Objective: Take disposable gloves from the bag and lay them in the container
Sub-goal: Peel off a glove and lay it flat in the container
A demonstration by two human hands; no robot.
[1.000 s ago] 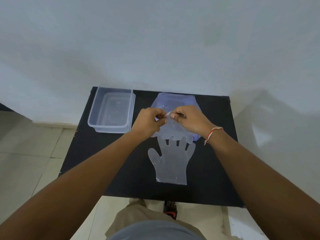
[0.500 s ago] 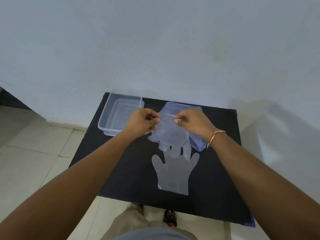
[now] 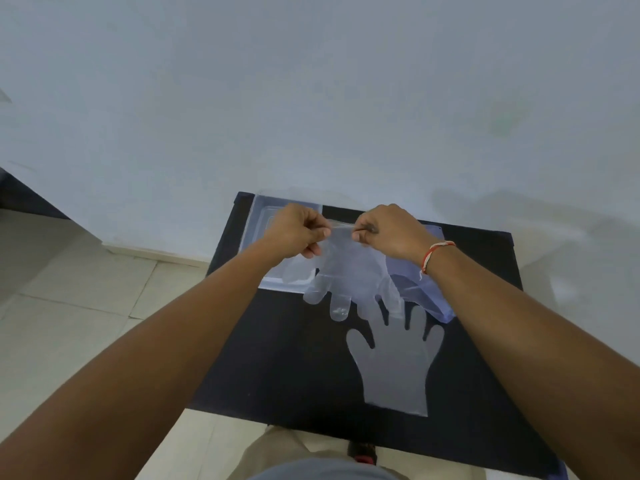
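My left hand [image 3: 294, 233] and my right hand [image 3: 391, 230] both pinch the cuff of a clear disposable glove [image 3: 349, 275], which hangs fingers down above the table. Its left side overlaps the clear plastic container [image 3: 258, 216] at the table's far left. The bluish glove bag [image 3: 420, 289] lies behind and right of the hanging glove, partly hidden by my right wrist. A second clear glove [image 3: 394, 365] lies flat on the black table, fingers pointing away from me.
The small black table [image 3: 277, 358] stands against a pale wall. Tiled floor shows to the left and below. My trousers and a sandal show at the near edge.
Both hands have lifted the glove out of the bag and carried it up and left, toward the container. The camera view has shifted, so the table sits further right.
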